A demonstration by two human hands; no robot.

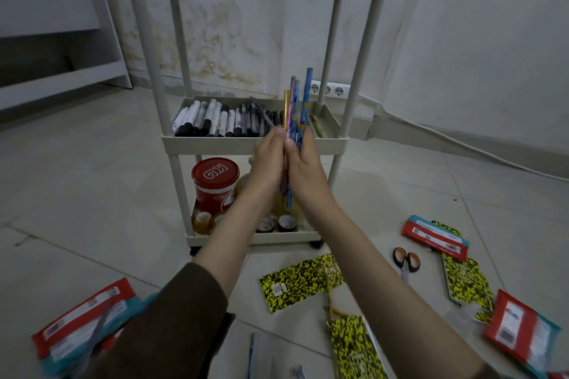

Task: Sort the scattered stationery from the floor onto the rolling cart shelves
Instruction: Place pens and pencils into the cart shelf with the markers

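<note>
A cream rolling cart point(252, 144) stands ahead of me. Its middle shelf holds several black-and-white markers point(212, 120) and dark pens. Just in front of that shelf, my left hand point(267, 163) and my right hand point(303, 168) are pressed together around a bundle of pencils point(297, 101) that stands upright, blue, purple and yellow tips sticking up above my fingers. On the bottom shelf sit a red tub point(215, 183) and several tape rolls point(203, 221).
On the tiled floor lie yellow-black notebooks point(300, 281), orange-handled scissors point(406, 261) and red-teal packets point(435, 237) to the right. More red-teal packets point(83, 323) lie at the left. A wall socket strip point(329, 90) sits behind the cart.
</note>
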